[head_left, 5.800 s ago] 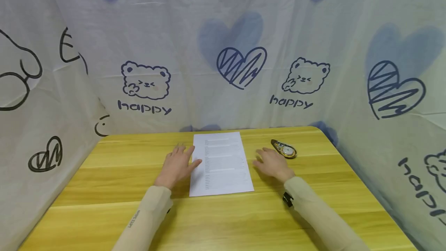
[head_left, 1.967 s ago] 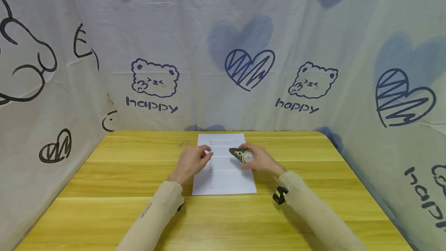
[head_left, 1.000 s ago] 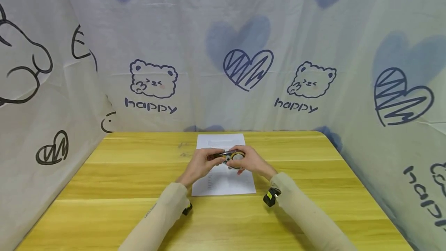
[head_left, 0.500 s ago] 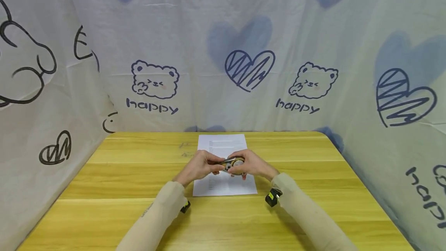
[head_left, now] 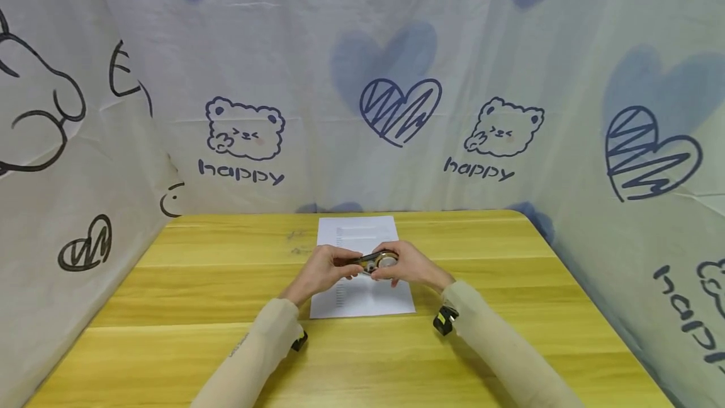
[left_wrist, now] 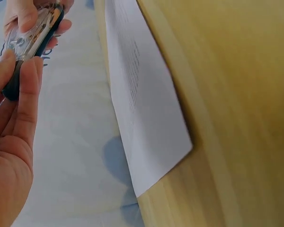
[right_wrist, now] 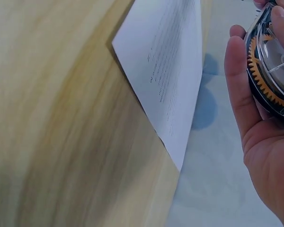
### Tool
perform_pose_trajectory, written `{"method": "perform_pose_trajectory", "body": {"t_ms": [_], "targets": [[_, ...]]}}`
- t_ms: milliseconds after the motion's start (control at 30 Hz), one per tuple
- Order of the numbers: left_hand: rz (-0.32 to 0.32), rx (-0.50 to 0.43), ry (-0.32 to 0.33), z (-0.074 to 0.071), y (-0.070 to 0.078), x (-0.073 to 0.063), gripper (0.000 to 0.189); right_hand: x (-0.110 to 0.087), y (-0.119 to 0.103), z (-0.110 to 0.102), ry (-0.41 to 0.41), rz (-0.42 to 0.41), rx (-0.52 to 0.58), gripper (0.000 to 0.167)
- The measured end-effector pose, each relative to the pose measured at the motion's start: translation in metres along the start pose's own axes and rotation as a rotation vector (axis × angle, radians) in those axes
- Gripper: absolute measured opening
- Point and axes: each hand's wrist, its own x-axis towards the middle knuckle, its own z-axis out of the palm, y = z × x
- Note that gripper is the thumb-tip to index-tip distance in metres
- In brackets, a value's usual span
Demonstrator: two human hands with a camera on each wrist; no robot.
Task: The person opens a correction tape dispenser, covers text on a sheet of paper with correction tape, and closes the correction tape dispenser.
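Observation:
A correction tape (head_left: 386,260) with a clear shell, an orange gear inside and a dark tip is held over the printed sheet of paper (head_left: 362,300). My right hand (head_left: 416,266) grips its round body, thumb on the front face. From the other side, my left hand (head_left: 323,271) pinches the narrow dark end between thumb and fingers. In the left wrist view the dark tip of the correction tape (left_wrist: 12,87) shows between those fingertips. The right wrist view shows the orange gear of the correction tape (right_wrist: 261,78) close up.
The sheet lies flat on a yellow wood-grain table (head_left: 187,357). A white curtain (head_left: 317,99) printed with hearts and bears hangs behind the table and along both sides. Faint dark marks (head_left: 297,241) show on the tabletop left of the sheet.
The correction tape first lay on the table right of the sheet. My right hand picked it up and brought it over the sheet, then my left hand came in and took its narrow end.

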Motion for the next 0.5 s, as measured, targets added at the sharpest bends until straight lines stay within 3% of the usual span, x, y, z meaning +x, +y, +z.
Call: {"method": "perform_pose_trajectory", "body": {"t_ms": [300,500], "targets": [[-0.043,-0.013,0.115,-0.006,-0.005,-0.006,0.030,-0.004,0.004,-0.011,0.084,0.026,-0.033,0.042],[-0.035,0.125,0.120,-0.013,-0.008,-0.006,0.027,-0.004,0.007,-0.014,0.091,0.032,-0.077,0.042]]}}
